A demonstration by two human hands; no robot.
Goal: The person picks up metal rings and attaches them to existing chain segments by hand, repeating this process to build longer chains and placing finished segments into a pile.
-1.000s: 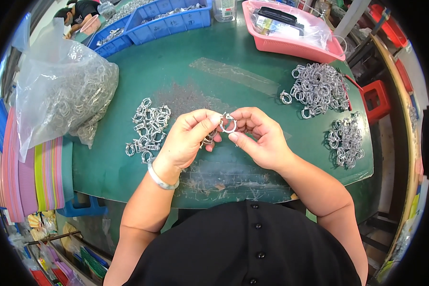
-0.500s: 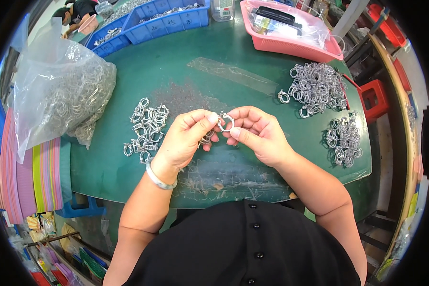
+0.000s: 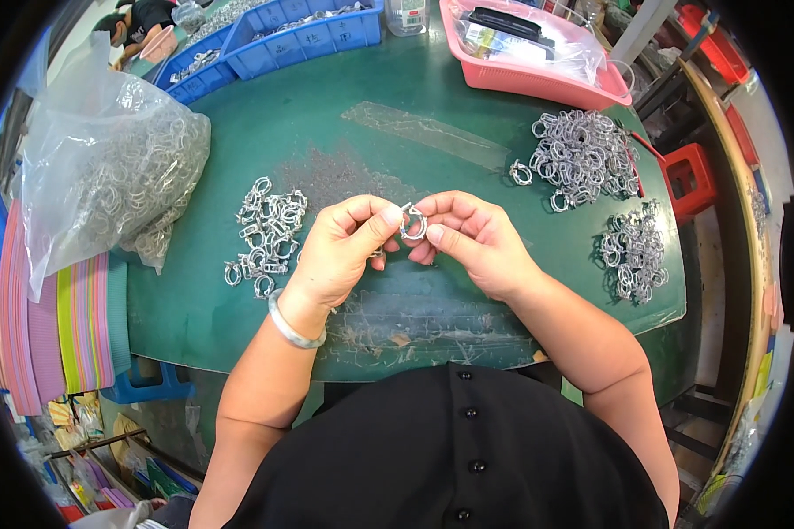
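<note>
Between my two hands, above the middle of the green table (image 3: 265, 331), is a small silver metal ring clamp (image 3: 415, 227). My left hand (image 3: 348, 238) pinches its left side with thumb and fingertips; more metal shows faintly under those fingers. My right hand (image 3: 476, 242) grips the ring's right side between thumb and forefinger. Left of my left hand lies a loose pile of similar clamps (image 3: 269, 231). Two more piles rest at the right: a larger heap of clamps (image 3: 582, 159) farther off and a smaller heap of clamps (image 3: 633, 256) nearer.
A clear plastic bag of metal rings (image 3: 132, 167) stands at the left. Blue bins (image 3: 304, 40) with metal parts and a pink basket (image 3: 538, 86) line the far side. Beyond the right edge is a red stool (image 3: 690, 181). Another person (image 3: 146, 22) is at the far left.
The ring has turned slightly between my fingertips, and its opening now faces differently. Both hands stay together at nearly the same spot.
</note>
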